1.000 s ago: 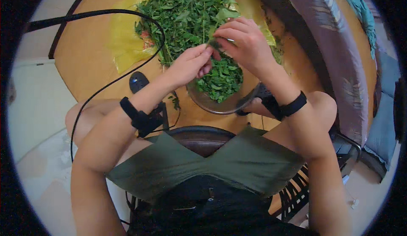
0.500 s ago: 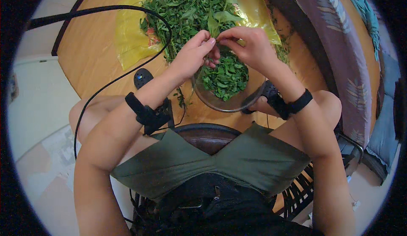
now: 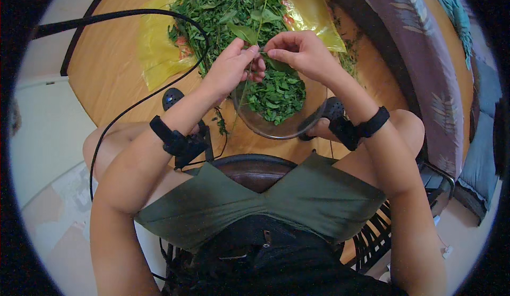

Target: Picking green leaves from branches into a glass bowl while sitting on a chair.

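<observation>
Between the thumb and fingers of my left hand (image 3: 234, 66) is a leafy green stem (image 3: 260, 24). Its top with broad leaves points away from me, and its thin lower end trails down beside the bowl. Close by on the right, my right hand (image 3: 303, 54) has thumb and index finger pinched together on a green leaf (image 3: 277, 65), partly hidden by the fingers. Both hands hover over the far rim of a clear bowl (image 3: 280, 136). Loose picked leaves (image 3: 279, 100) lie inside it.
A big heap of leafy stems (image 3: 212, 9) rests on a yellow plastic bag (image 3: 154, 57) on the wooden floor (image 3: 114, 46). A black cable (image 3: 143, 102) loops along the left. My feet in black clogs (image 3: 172, 98) flank the bowl. Patterned fabric (image 3: 425, 57) hangs at right.
My hands have drawn slightly apart, and the stem has shifted so its lower end shows below my left hand. A leaf now shows under my right fingers. The whole view has shifted a little.
</observation>
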Demonstrator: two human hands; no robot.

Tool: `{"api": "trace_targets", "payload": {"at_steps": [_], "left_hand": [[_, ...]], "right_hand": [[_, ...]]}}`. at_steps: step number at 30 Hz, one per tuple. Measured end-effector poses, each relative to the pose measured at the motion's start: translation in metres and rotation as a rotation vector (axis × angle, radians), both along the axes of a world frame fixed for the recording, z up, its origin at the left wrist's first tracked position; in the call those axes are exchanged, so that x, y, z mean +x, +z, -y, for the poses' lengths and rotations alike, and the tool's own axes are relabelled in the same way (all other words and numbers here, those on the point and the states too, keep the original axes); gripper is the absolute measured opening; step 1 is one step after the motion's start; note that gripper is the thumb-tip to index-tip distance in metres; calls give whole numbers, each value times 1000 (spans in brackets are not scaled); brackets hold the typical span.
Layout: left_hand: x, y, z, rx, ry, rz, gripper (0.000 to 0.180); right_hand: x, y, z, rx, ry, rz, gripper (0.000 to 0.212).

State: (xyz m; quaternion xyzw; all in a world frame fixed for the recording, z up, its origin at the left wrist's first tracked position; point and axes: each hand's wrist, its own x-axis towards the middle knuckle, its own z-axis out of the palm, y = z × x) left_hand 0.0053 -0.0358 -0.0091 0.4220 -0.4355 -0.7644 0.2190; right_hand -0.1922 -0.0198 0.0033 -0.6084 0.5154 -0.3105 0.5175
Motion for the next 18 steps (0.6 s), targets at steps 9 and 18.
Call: {"api": "trace_targets", "payload": {"at_steps": [9, 18], "left_hand": [[-5, -5, 1, -103, 43, -37, 19], [-13, 3, 7, -474, -4, 283, 30]], "right_hand": [[-7, -1, 1, 128, -51, 5, 18], [-11, 0, 0, 9, -45, -142, 26]]}}
